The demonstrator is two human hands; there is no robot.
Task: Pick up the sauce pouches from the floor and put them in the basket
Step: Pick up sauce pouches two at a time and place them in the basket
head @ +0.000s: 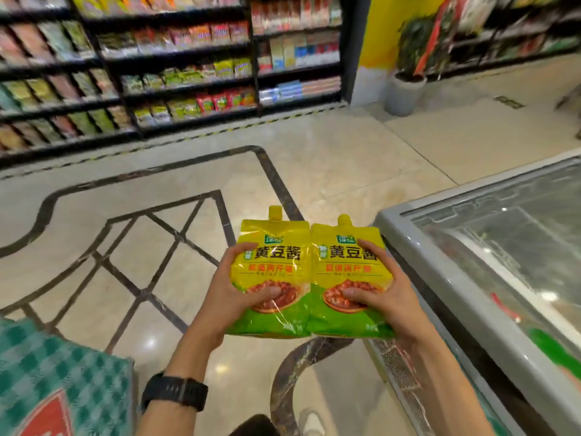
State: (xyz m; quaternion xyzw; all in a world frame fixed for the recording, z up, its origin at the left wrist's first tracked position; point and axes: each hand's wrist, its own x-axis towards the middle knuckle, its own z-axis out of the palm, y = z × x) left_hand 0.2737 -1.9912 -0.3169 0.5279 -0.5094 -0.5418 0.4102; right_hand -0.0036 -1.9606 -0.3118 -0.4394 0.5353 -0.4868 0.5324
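Two yellow-and-green sauce pouches with spout caps are held side by side, upright, in front of me above the floor. My left hand grips the left pouch by its left edge, thumb across the front. My right hand grips the right pouch by its right edge, thumb on the front. The two pouches touch along their inner edges. No basket is in view.
A chest freezer with a glass lid stands close on the right. Stocked shelves line the far side of the tiled floor. A green checked box sits at lower left. A grey planter stands beside a yellow pillar.
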